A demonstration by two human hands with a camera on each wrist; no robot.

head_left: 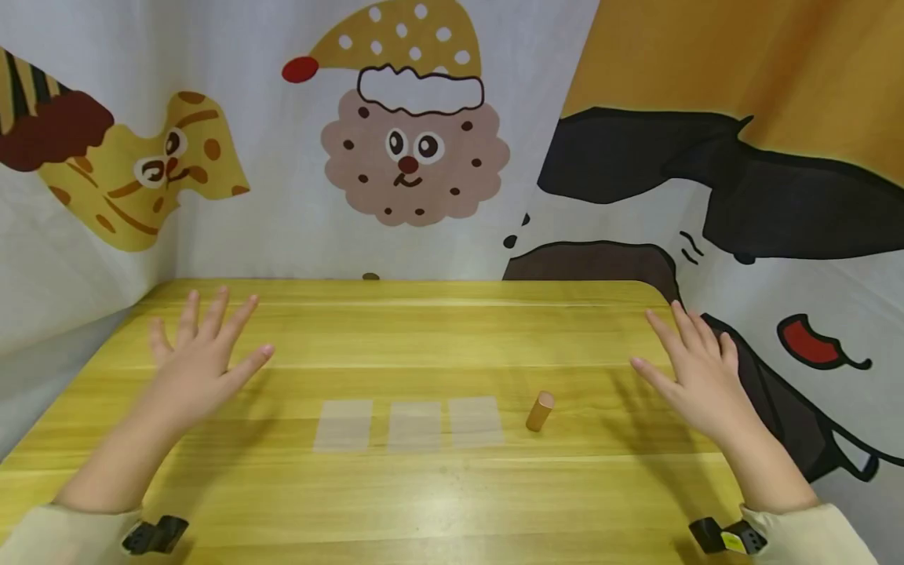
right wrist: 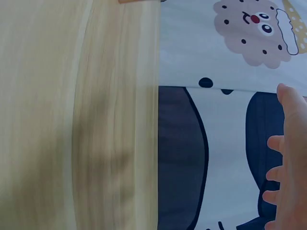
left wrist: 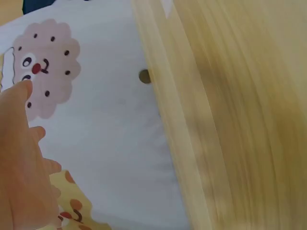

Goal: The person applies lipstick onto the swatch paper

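My left hand point(head_left: 194, 377) is held over the left side of the wooden table, fingers spread and nothing in it. On the opposite side, my right hand point(head_left: 702, 384) hovers with its fingers straight and apart, also holding nothing. A small copper-coloured cylinder point(head_left: 540, 412) stands upright on the table, between the paper squares and my right hand. Left of it lie three pale squares in a row: the left square point(head_left: 344, 425), the middle square point(head_left: 414, 426) and the right square point(head_left: 476, 421). In the right wrist view, only the cylinder's edge point(right wrist: 136, 1) shows at the top.
The wooden table point(head_left: 438, 337) reaches back to a printed curtain point(head_left: 268, 235) with cartoon figures. The curtain also hangs along both sides. Each wrist carries a small black camera, one on the left sleeve point(head_left: 78, 537) and one on the right sleeve point(head_left: 812, 537).
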